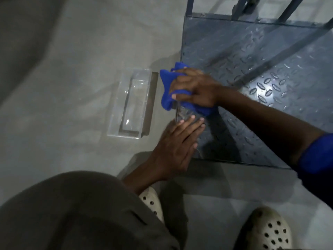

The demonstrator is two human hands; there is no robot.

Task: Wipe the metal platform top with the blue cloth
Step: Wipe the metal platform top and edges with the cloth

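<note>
The blue cloth is soft and light. It sits bunched at the left edge of the metal platform, and part of it hangs over that edge towards the floor. The right hand holds it from above with its fingers curled into the folds. That seems the best hold, since a wad under the palm should spread pressure better than a pinched corner. The left hand lies flat with straight fingers near the platform's front-left corner and holds nothing.

The platform top is stiff, raised-pattern plate, so the cloth will likely drag on the ridges rather than glide. Most open room lies to the right and towards the far edge, where the dark rail bars rise. A clear plastic tray rests on the floor just beside the left edge, so a stroke that runs off that side could knock it.
</note>
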